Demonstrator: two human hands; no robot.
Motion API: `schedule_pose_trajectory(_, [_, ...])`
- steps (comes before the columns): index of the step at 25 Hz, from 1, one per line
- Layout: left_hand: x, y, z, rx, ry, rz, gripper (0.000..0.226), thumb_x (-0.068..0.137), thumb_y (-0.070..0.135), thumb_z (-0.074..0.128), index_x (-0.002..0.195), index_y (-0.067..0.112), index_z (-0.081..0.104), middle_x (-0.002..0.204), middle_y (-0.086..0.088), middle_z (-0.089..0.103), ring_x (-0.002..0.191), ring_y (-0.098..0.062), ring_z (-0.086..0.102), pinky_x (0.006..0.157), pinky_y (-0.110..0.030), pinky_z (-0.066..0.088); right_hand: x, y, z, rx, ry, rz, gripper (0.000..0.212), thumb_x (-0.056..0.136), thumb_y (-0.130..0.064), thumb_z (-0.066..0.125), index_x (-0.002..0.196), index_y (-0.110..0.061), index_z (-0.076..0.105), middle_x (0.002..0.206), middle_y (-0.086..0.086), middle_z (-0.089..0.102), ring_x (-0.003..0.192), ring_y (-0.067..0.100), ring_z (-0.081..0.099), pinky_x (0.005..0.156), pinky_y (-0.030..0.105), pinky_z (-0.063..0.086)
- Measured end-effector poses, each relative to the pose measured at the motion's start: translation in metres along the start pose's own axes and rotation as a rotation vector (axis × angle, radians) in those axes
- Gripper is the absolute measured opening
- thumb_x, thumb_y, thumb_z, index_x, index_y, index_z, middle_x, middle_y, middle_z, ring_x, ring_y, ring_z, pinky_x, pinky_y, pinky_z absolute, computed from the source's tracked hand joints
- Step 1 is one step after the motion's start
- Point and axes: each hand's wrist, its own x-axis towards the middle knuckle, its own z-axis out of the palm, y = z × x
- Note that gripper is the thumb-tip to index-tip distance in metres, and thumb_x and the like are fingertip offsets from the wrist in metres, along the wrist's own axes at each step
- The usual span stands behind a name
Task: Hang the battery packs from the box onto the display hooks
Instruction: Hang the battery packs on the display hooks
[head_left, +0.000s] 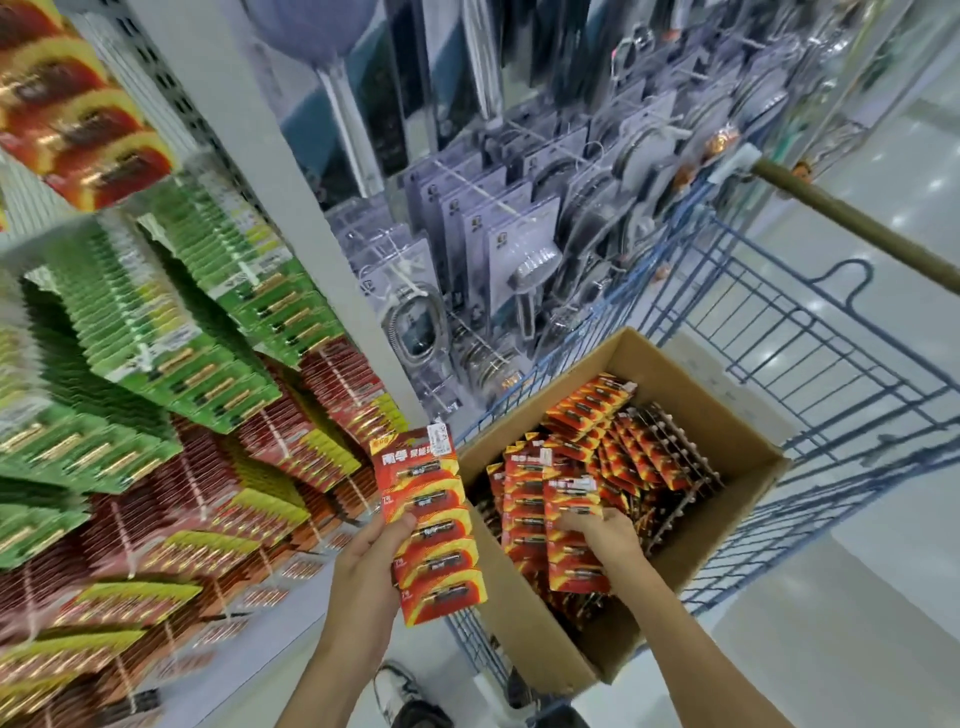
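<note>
Left grip first: we hold a red-and-orange strip of battery packs upright at about six o'clock in the view. Our thumb lies across its front and our fingers are behind it, so this grip is closed round the strip. Our right grip, at about five o'clock, reaches down into the cardboard box. Its fingers are curled over a second strip, which lies on top of the heap, and it clasps that strip at its middle. More red strips of the same kind fill the box, fanned and overlapping toward its far corner at three o'clock. The box sits in a blue wire cart, whose handle crosses the view at two o'clock. The strip in our left grip stands just beside the box's near-left wall, outside it. From nine to eleven o'clock the display rack carries crowded rows of green packs, with dark red packs below them toward eight o'clock. At twelve to one o'clock hang grey carded shower heads. One shoe shows on the floor at six o'clock.
</note>
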Motion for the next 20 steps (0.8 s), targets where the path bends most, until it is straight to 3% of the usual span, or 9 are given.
schedule_pose_trajectory(4, [-0.011, 0.018, -0.019, -0.043, -0.061, 0.027, 0.022, 0.099, 0.016, 0.064, 0.12, 0.017, 0.07, 0.103, -0.01, 0.08, 0.082, -0.027, 0.079, 0.063, -0.036, 0.063, -0.067, -0.015, 0.002, 0.071, -0.069, -0.143, 0.058, 0.075, -0.026, 0.089, 0.121, -0.023, 0.055, 0.11, 0.005, 0.068, 0.096, 0.027, 0.069, 0.073, 0.037, 0.053])
schedule_pose_trajectory(8, [-0.029, 0.047, -0.047, -0.074, -0.11, 0.092, 0.019, 0.098, 0.013, 0.064, 0.114, 0.015, 0.072, 0.101, -0.015, 0.08, 0.078, -0.031, 0.079, 0.067, -0.041, 0.062, -0.143, -0.045, 0.025, 0.069, -0.182, -0.415, 0.048, 0.076, -0.02, 0.088, 0.116, -0.023, 0.062, 0.102, 0.005, 0.078, 0.091, 0.027, 0.077, 0.083, 0.047, 0.061])
schedule_pose_trajectory(12, [-0.049, 0.076, -0.096, -0.119, -0.086, 0.175, 0.022, 0.097, 0.017, 0.065, 0.116, 0.012, 0.074, 0.103, -0.02, 0.079, 0.08, -0.039, 0.078, 0.07, -0.045, 0.064, -0.203, -0.072, 0.068, 0.095, -0.309, -0.573, 0.04, 0.08, -0.014, 0.084, 0.115, -0.016, 0.064, 0.101, 0.01, 0.078, 0.089, 0.033, 0.077, 0.068, 0.037, 0.061])
schedule_pose_trajectory(16, [-0.064, 0.106, -0.151, -0.222, -0.057, 0.283, 0.028, 0.094, 0.021, 0.065, 0.117, 0.01, 0.075, 0.11, -0.023, 0.077, 0.089, -0.041, 0.077, 0.078, -0.047, 0.062, -0.24, -0.095, 0.123, 0.109, -0.376, -0.639, 0.031, 0.085, -0.015, 0.078, 0.114, -0.013, 0.067, 0.103, 0.015, 0.078, 0.091, 0.038, 0.076, 0.078, 0.05, 0.062])
schedule_pose_trajectory(20, [-0.084, 0.136, -0.201, -0.315, -0.006, 0.406, 0.037, 0.091, 0.027, 0.064, 0.121, 0.007, 0.072, 0.112, -0.023, 0.076, 0.089, -0.041, 0.077, 0.082, -0.051, 0.061, -0.267, -0.12, 0.182, 0.11, -0.492, -0.708, 0.026, 0.093, -0.023, 0.07, 0.116, -0.013, 0.067, 0.106, 0.017, 0.077, 0.091, 0.039, 0.075, 0.079, 0.051, 0.061])
